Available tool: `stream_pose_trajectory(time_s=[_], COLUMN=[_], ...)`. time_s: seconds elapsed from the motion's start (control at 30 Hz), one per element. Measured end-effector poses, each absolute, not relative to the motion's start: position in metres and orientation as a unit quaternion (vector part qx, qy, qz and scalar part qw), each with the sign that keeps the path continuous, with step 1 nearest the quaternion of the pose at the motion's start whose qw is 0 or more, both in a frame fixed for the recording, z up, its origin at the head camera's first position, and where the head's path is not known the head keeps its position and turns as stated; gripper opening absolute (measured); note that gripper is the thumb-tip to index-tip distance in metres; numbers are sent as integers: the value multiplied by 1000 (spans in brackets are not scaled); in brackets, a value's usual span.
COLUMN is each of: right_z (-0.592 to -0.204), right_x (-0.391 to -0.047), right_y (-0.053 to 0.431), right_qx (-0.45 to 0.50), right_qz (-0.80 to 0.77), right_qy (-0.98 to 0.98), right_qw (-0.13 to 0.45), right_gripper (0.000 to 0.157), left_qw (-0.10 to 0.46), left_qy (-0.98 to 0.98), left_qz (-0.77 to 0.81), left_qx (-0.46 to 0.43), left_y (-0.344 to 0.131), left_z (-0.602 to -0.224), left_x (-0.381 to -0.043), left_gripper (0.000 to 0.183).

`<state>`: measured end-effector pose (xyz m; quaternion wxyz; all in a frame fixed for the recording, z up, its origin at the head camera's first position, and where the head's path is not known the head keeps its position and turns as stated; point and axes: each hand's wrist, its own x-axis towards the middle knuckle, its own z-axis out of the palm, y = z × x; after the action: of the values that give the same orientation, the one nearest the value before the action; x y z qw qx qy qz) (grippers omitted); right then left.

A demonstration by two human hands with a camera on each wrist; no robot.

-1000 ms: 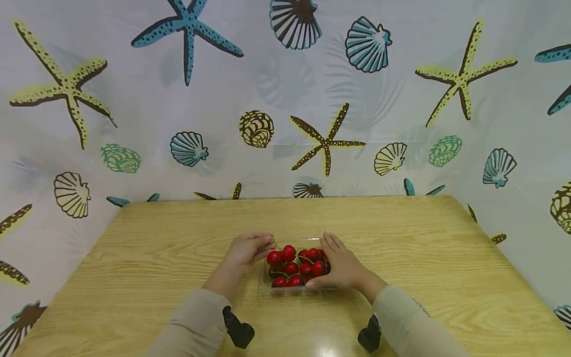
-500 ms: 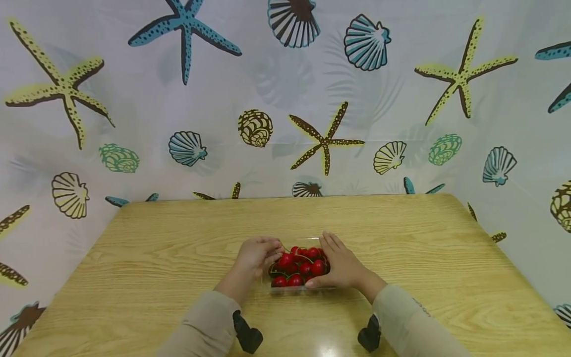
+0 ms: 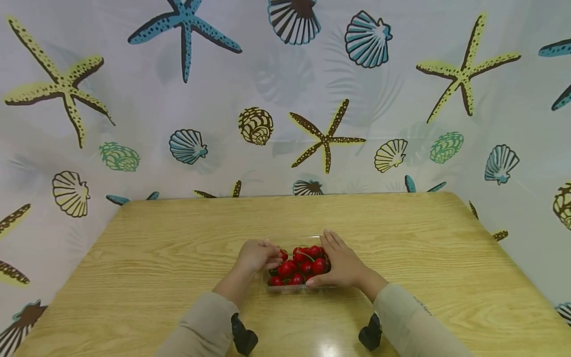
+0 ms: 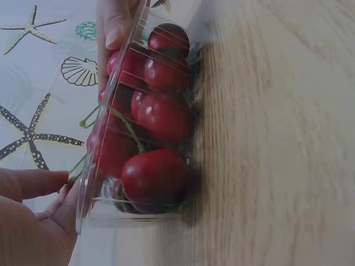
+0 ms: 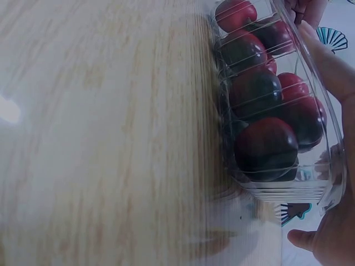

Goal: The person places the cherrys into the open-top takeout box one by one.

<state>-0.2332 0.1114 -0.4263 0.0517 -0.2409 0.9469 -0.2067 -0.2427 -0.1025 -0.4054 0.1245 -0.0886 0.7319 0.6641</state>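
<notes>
A clear plastic container [image 3: 303, 288] filled with red cherries [image 3: 307, 267] sits on the table in the head view. Over its left end, my left hand [image 3: 255, 256] pinches a green cherry stem [image 4: 76, 171] between thumb and fingers, shown in the left wrist view. A red cherry [image 3: 283, 255] shows right by those fingertips. At the opposite end, my right hand [image 3: 343, 265] holds the container, thumb along the near rim and fingers at the far rim. The right wrist view shows cherries [image 5: 266, 148] through the ribbed wall; the right palm hides part of the container's end.
The wood-grain table [image 3: 178, 238] extends around the container on all sides. Behind and beside it hangs a white cloth [image 3: 214, 94] printed with starfish and shells. Each wrist carries a black camera mount [image 3: 244, 338].
My left hand has moved rightward over the container's left end. Cherries beneath its fingers have shifted, with one now lower near the front left. The right hand keeps its place.
</notes>
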Motion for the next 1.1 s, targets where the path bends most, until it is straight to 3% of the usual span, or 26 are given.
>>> stream_pose_trajectory(time_s=[0.27,0.8,1.1], right_z=[-426,-421,-416], right_x=[-229,-234,-242], right_y=[112,109,131], right_qx=[-256,-237,-247], right_qz=[-222,-168,-246], right_qy=[940,955,937], right_qw=[37,67,21], right_gripper=[114,113,87], left_qw=[124,101,74], left_qy=[785,815,836], left_qz=[603,567,542], left_qx=[-74,-56,-27], left_y=[-108,-122,-135], left_z=[-398,-398,-399], left_x=[-240,-247,-256], left_gripper=[18,19,25])
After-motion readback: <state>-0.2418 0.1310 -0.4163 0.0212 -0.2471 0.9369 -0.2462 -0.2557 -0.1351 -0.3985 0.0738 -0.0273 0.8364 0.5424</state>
